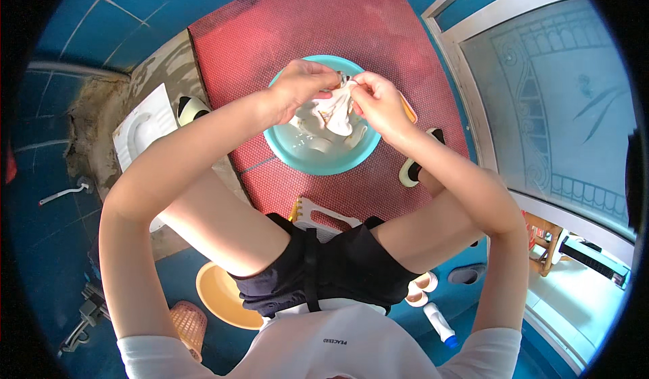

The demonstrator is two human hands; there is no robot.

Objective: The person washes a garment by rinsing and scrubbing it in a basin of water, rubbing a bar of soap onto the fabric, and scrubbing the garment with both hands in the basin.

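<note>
- Centrally, one white cloth (338, 114): bunched and creased, hanging from both hands over the basin's inside.
- Left hand (303, 89): fingers bent and drawn together, with hold of the cloth's upper edge; exact fingertip contact too small to tell.
- Right hand (380, 103): thumb and fingers pinched together on the cloth's upper right side.
- One light-blue basin (324, 169): round, set on the mat, holding pale, cloudy water with bright glints; both hands cover parts of its upper rim.
- One red mat (304, 14): textured, spread under the basin.
- One orange item (408, 108): just beside the basin, mostly hidden by the right forearm; kind unclear.
- One white ridged pan (143, 125): at left, partly behind the left forearm.
- One white stool (323, 213): between the thighs, which cover much of it.
- One yellow basin (226, 301) and one pink basket (189, 325): lower left, partly covered by the body and left arm.
- One white bottle (438, 319), blue-capped: lower right, near pale shoes (420, 290) and a grey slipper (465, 274).
- One glass door (561, 95): pale-framed, right.
</note>
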